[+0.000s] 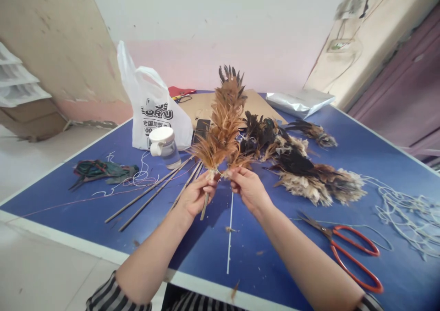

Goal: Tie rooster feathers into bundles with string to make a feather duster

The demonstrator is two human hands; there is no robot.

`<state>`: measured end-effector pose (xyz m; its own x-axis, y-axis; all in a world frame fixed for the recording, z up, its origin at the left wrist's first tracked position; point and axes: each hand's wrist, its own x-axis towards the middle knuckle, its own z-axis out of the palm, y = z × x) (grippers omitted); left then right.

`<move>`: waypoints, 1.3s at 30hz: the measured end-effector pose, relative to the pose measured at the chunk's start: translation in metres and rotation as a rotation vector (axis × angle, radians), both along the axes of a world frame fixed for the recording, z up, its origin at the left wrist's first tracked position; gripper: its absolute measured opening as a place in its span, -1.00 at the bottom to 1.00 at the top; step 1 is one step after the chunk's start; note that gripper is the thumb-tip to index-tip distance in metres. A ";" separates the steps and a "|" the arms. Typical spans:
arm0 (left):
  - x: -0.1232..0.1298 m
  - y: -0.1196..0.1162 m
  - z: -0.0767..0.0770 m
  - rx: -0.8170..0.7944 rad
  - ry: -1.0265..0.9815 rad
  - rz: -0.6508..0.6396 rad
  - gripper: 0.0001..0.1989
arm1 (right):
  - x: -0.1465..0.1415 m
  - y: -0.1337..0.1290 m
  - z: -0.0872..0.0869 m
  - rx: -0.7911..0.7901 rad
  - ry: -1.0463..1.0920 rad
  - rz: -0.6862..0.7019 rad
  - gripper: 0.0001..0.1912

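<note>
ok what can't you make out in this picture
All in the head view:
- Stick: upper part hidden by the feathers.
- What the right hand pinches: too small, fingers cover it.
- Phone: partly behind the feathers.
- Bag: contents hidden by its plastic, lower print partly behind the jar.
- White string: cut off by the right edge.

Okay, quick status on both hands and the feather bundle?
Left hand gripping thin wooden stick of upright brown-feathered bundle. Right hand pinching at its base. Red-handled metal scissors lie right, clear of both hands.
</note>
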<state>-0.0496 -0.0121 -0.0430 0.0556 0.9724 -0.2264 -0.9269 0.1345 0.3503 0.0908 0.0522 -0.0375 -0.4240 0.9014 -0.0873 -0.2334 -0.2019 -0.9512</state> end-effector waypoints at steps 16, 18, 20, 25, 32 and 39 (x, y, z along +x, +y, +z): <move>0.007 -0.002 -0.005 -0.009 0.106 -0.066 -0.78 | -0.002 -0.004 -0.003 0.605 -0.348 -0.116 -0.89; 0.008 -0.002 -0.004 -0.005 0.144 -0.062 -0.79 | 0.000 -0.005 0.000 0.678 -0.365 -0.125 -0.89; 0.009 -0.002 -0.004 -0.001 0.181 -0.063 -0.79 | 0.002 -0.007 0.003 0.747 -0.381 -0.151 -0.88; 0.011 -0.002 -0.004 0.016 0.264 -0.054 -0.80 | 0.007 -0.008 0.007 0.796 -0.396 -0.161 -0.83; 0.010 -0.006 -0.001 0.029 0.218 -0.023 -0.84 | 0.009 -0.005 0.003 0.507 -0.206 0.029 -0.87; 0.010 -0.009 0.001 0.038 0.072 -0.057 -0.83 | -0.006 0.000 -0.012 0.255 -0.008 0.411 -0.83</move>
<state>-0.0401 -0.0215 -0.0417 0.0962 0.9760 -0.1953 -0.8905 0.1721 0.4213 0.0848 0.0522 -0.0493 -0.7499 0.6523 0.1103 -0.1757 -0.0356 -0.9838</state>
